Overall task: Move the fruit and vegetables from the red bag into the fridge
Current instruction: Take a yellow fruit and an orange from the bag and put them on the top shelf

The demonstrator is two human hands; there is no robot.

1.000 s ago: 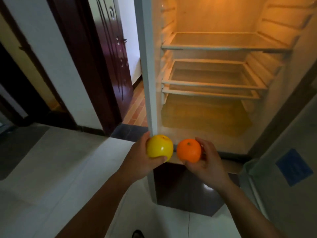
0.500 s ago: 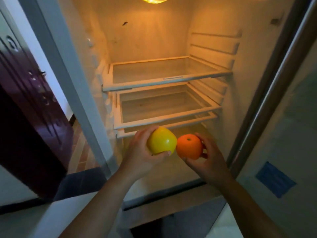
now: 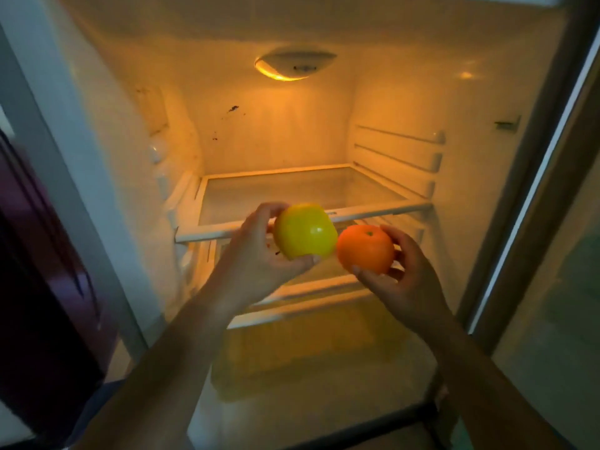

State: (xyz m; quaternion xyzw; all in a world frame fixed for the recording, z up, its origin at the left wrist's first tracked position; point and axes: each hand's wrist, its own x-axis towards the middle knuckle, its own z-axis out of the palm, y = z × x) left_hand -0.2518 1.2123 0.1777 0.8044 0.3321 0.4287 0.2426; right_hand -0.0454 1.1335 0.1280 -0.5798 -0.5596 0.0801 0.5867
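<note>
- Left hand [image 3: 259,261] grasps yellow fruit [image 3: 305,231]; right hand [image 3: 409,280] grasps orange [image 3: 365,249].
- Step, likely: placing. Next: reach forward, set both on top shelf [image 3: 373,211].

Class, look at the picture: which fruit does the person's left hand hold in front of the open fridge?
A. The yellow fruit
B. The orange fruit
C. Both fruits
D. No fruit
A: the left hand grips the yellow fruit, while the right hand holds the orange fruit beside it.
</note>
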